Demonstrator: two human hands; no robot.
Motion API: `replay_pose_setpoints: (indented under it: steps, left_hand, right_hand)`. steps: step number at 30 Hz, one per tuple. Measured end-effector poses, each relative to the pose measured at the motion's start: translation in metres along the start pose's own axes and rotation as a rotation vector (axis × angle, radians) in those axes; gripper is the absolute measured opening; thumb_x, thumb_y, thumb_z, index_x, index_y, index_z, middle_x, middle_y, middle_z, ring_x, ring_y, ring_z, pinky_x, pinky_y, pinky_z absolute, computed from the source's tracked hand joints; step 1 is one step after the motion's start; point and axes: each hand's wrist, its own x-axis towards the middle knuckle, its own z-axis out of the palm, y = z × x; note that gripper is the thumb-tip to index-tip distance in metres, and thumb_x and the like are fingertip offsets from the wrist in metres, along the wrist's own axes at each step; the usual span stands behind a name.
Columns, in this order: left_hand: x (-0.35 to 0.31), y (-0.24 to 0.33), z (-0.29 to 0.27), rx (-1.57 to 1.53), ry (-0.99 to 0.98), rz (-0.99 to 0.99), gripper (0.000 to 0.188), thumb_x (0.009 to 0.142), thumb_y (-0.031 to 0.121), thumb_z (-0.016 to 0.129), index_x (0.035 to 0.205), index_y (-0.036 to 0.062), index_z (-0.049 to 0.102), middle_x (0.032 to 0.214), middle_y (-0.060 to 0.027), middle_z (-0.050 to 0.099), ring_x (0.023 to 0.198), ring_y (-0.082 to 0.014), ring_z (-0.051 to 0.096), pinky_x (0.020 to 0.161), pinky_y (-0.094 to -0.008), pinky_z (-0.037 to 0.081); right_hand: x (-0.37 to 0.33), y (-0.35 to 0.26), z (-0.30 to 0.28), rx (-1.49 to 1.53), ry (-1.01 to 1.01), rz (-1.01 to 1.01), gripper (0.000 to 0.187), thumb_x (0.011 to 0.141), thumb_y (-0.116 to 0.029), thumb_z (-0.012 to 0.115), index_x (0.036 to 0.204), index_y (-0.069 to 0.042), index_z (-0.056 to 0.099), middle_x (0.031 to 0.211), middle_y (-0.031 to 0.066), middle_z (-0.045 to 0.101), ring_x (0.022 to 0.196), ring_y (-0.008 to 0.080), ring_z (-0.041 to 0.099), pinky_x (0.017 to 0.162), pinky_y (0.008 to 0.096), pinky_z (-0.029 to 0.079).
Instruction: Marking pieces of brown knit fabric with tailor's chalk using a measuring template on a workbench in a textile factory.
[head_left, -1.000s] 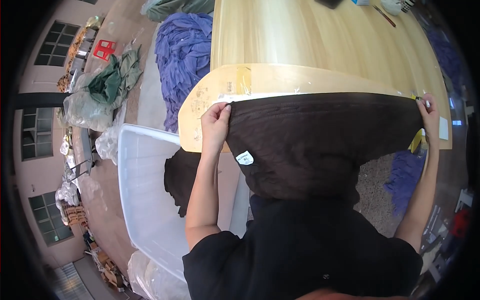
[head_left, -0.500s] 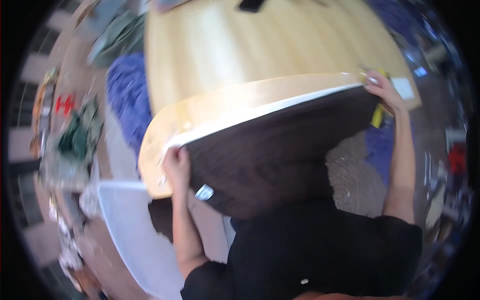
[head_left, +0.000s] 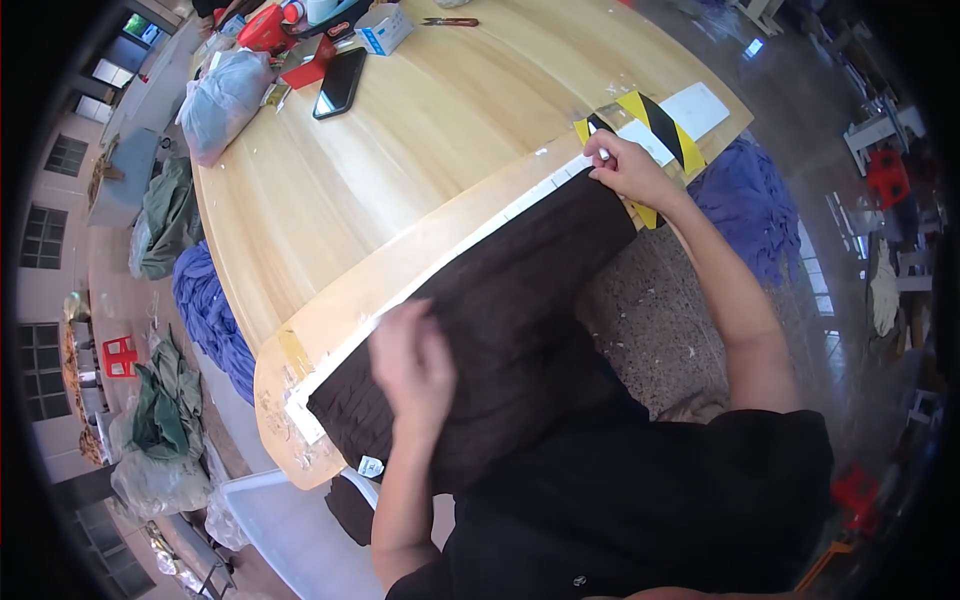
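Observation:
A dark brown cloth garment (head_left: 470,320) lies over the table's near edge and hangs toward me, with a small white label (head_left: 370,466) at its lower left. Its upper edge runs along a white strip with dark marks (head_left: 520,203), fixed on a pale board (head_left: 400,270). At the strip's right end, my right hand (head_left: 630,170) is closed in a pinch on a small white stick, fingertips close to the garment's corner. My left hand (head_left: 412,360) is smeared by motion above the garment's left part. Its fingers cannot be read clearly.
Yellow-and-black striped tape (head_left: 665,130) and a white plate (head_left: 697,110) are beside my right hand. Farther back on the wooden table (head_left: 400,170) are a phone (head_left: 340,83), a tissue box (head_left: 384,30) and a stuffed plastic bag (head_left: 225,100). A white tub (head_left: 290,530) stands at lower left.
My left hand has left the garment's left corner and moved right over the cloth. The garment's edge now lies down along the strip. The view has shifted, showing more of the table's far side.

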Motion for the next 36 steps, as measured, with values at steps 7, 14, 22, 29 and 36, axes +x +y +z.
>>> replay_pose_setpoints:
  steps: [7, 14, 22, 29, 36]
  left_hand:
    - [0.061, 0.053, 0.158, 0.121, -0.307, 0.485, 0.051, 0.080, 0.020, 0.061, 0.122, -0.0041, 0.045, 0.131, -0.0196, 0.042, 0.124, -0.0345, 0.037, 0.104, -0.0441, 0.027]
    - [0.062, 0.058, 0.172, 0.316, -0.365, 0.495, 0.051, 0.088, 0.032, 0.050, 0.127, 0.0011, 0.044, 0.135, -0.0175, 0.039, 0.127, -0.0365, 0.032, 0.105, -0.0490, 0.022]
    - [0.063, 0.059, 0.179, 0.307, -0.388, 0.489, 0.049, 0.088, 0.029, 0.050, 0.127, 0.0003, 0.044, 0.137, -0.0183, 0.036, 0.127, -0.0381, 0.032, 0.105, -0.0469, 0.024]
    - [0.063, 0.067, 0.181, 0.423, -0.386, 0.563, 0.051, 0.087, 0.030, 0.052, 0.125, -0.0028, 0.044, 0.134, -0.0195, 0.040, 0.124, -0.0382, 0.036, 0.104, -0.0468, 0.025]
    - [0.057, 0.070, 0.187, 0.405, -0.408, 0.515, 0.056, 0.087, 0.033, 0.051, 0.128, -0.0036, 0.041, 0.135, -0.0230, 0.037, 0.123, -0.0399, 0.035, 0.103, -0.0485, 0.026]
  right_hand:
    - [0.006, -0.002, 0.007, 0.147, -0.017, 0.009, 0.026, 0.077, -0.008, 0.062, 0.102, -0.005, 0.053, 0.069, 0.0013, 0.053, 0.064, 0.0088, 0.050, 0.058, 0.0232, 0.042]
    - [-0.004, 0.009, 0.000, 0.862, 0.246, 0.146, 0.026, 0.097, -0.024, 0.042, 0.114, -0.006, 0.053, 0.077, 0.0018, 0.058, 0.063, 0.0042, 0.050, 0.054, 0.0166, 0.041]
    - [-0.001, 0.014, 0.007, 0.846, 0.273, 0.122, 0.015, 0.092, -0.016, 0.050, 0.101, -0.006, 0.056, 0.072, -0.0021, 0.053, 0.060, 0.0027, 0.047, 0.052, 0.0165, 0.041]
    - [-0.003, 0.019, 0.006, 0.811, 0.249, 0.122, 0.012, 0.088, -0.010, 0.054, 0.099, -0.005, 0.054, 0.072, -0.0004, 0.053, 0.061, 0.0030, 0.048, 0.051, 0.0167, 0.041]
    - [-0.010, 0.005, 0.004, 0.698, 0.194, 0.094, 0.008, 0.088, -0.009, 0.054, 0.095, -0.006, 0.053, 0.071, -0.0006, 0.053, 0.061, 0.0031, 0.049, 0.050, 0.0176, 0.040]
